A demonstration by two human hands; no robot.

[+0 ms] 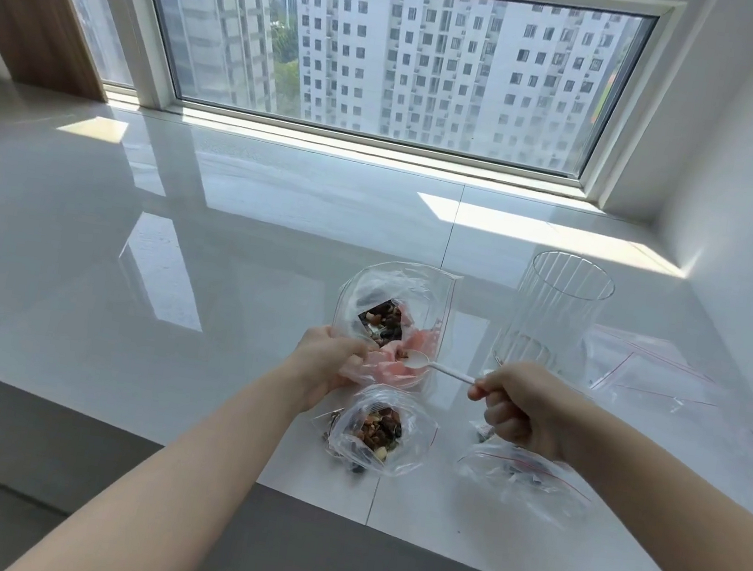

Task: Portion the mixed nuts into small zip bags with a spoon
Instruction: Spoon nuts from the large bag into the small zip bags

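Left hand grips the mouth of the large nut bag, propped on the bench. Right hand pinches the white spoon, bowl at the opening, seemingly empty. Small zip bag, part-filled, lies just nearer. Judgement: hold mouth wide, scoop level, carry low to avoid spills.

glass jar perhaps crowding spoon's path
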